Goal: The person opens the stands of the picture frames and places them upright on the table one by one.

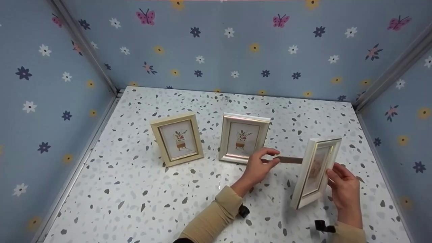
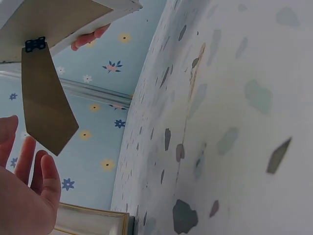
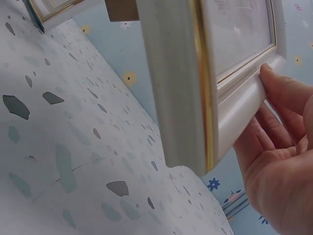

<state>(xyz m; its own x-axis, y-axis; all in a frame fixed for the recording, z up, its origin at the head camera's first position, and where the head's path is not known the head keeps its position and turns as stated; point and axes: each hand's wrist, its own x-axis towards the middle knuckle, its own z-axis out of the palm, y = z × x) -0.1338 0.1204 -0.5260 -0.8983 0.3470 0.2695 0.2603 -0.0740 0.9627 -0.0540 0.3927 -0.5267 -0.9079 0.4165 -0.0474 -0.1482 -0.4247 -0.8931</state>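
Note:
My right hand [image 1: 346, 189] holds a white picture frame [image 1: 302, 189] by its right side, thumb on the front moulding and fingers behind. The frame is raised and turned edge-on, with its brown easel stand [image 2: 46, 98] swung out from a dark hinge on the back. My left hand [image 1: 258, 166] is at the stand's free end. In the left wrist view, its thumb and fingers are spread apart beside the stand's tip; whether a fingertip touches it is hard to tell. The right wrist view shows the right thumb [image 3: 286, 90] pressing the frame's border.
A silvery-white frame [image 1: 244, 116] with a potted-plant picture stands just behind my left hand. Farther left, a cream frame [image 1: 162, 145] with a similar picture stands upright, angled. The speckled tabletop [image 1: 135, 189] is bounded by blue flowered walls [image 1: 216, 44] at the back and sides.

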